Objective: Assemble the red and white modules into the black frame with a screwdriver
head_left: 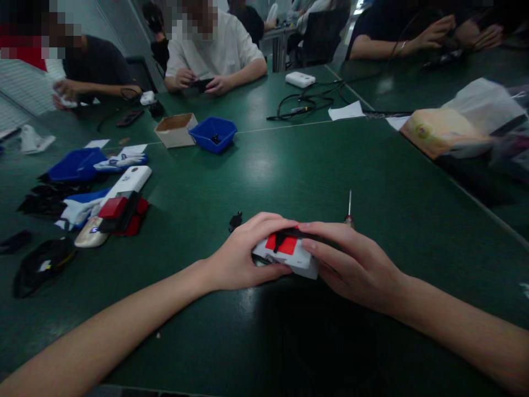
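A small white box-shaped device (306, 267) with a red patch and a black piece on its face is held between both hands, just above or on the green table. My left hand (243, 251) wraps its left side, thumb below and fingers over the top. My right hand (355, 262) grips the right side, its fingertips pressing near the red patch. Part of the device is hidden by the fingers. Behind my right hand lies a screwdriver (349, 212), its handle partly covered. A small black part (236, 221) rests just beyond my left hand.
To the left lie a long white device (131, 179), red and black blocks (118, 212), gloves and a coiled cable (43, 267). Farther back stand a blue bin (214, 135) and a cardboard box (176, 132). Plastic bags (475, 118) lie at right. Several people sit around the table.
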`<state>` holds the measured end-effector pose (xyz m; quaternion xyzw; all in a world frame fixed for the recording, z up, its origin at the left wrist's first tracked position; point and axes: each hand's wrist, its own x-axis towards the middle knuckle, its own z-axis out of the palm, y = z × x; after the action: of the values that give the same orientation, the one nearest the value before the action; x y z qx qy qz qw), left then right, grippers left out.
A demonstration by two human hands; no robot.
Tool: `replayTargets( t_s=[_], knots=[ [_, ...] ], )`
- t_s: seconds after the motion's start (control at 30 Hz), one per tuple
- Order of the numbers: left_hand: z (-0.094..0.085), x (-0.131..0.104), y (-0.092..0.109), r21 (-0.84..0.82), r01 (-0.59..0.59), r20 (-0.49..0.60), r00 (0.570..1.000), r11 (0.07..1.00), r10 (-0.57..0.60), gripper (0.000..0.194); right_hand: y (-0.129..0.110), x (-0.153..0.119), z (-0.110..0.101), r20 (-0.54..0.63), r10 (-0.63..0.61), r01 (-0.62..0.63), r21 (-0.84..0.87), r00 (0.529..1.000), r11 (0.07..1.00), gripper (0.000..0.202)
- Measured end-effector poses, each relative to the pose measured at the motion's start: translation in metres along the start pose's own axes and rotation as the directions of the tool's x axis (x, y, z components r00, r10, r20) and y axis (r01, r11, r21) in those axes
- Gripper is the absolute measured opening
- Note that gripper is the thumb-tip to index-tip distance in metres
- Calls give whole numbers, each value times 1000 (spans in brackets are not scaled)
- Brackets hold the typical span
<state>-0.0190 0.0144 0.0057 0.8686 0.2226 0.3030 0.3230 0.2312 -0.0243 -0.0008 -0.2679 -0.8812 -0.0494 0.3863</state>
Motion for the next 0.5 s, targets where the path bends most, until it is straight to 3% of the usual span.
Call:
replayTargets(
  t_s=[0.13, 0.3, 0.5],
  knots=[
    [4, -6, 1, 145, -102, 18, 995, 984, 101, 66, 2, -4, 2, -33, 11, -12, -40, 999, 999, 50],
    [5, -10, 3, 389, -260, 67, 965, 884, 254, 54, 5, -9, 4, 24, 101, -101, -1, 995, 995, 57],
    [8, -9, 7, 373, -318, 47, 945, 871, 325, 33, 8, -6, 12, 191, 243, -244, -21, 951, 970, 41]
  ],
)
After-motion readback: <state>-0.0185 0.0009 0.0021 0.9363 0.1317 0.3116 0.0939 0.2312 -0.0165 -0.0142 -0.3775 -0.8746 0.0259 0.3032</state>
